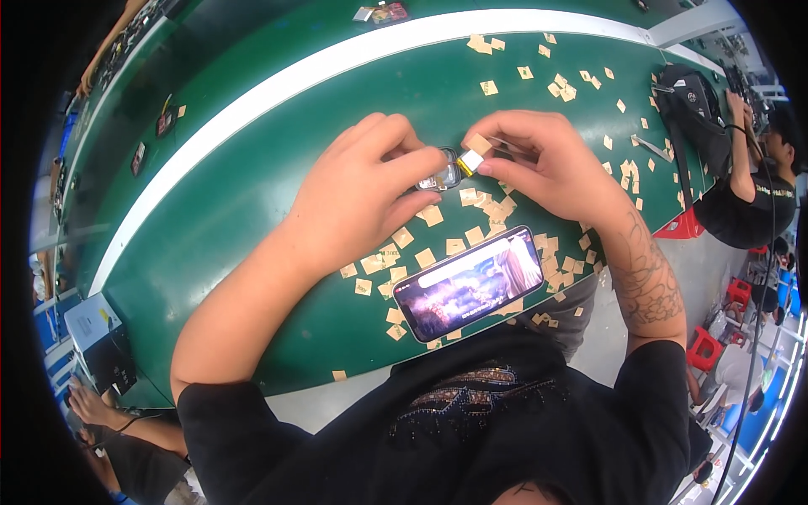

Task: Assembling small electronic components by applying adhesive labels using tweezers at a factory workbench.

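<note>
My left hand (370, 181) presses down on a small dark rounded-square device (443, 175) lying on the green belt, fingertips over its left side. My right hand (539, 160) pinches a small white and yellow piece (471, 162) at the device's right edge, with a tan paper tab (480, 143) above it between the fingers. Both hands meet over the device. Most of the device is hidden under my fingers.
A lit phone (468, 283) lies at the near belt edge. Several tan paper tabs (488, 206) litter the green belt (252, 210). A white stripe (278, 84) runs along the far side. A person in black (749, 194) sits at right beside red stools (703, 347).
</note>
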Motion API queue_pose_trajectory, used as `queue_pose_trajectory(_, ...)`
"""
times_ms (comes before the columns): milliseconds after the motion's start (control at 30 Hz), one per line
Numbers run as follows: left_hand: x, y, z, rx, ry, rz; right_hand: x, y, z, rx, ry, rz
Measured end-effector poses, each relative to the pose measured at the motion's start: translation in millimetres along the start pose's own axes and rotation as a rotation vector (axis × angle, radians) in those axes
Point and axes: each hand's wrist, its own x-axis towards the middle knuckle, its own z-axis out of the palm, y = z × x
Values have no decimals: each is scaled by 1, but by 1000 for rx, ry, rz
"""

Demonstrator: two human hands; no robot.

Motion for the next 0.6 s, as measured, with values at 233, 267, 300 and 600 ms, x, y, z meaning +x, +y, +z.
queue_pose_trajectory(233, 0, -3, 2, 21, 20, 50, 1, -22, -1, -302, -6, -40)
queue_pose_trajectory(267, 0, -3, 2, 40, 21, 63, 2, -24, 2, -374, 12, -82)
queue_pose_trajectory(300, 0, -2, 2, 40, 21, 62, 4, -27, 6, -373, 11, -82)
queue_pose_trajectory(600, 0, 0, 1, 44, 16, 49, 0, -31, 30, -385, 76, -19)
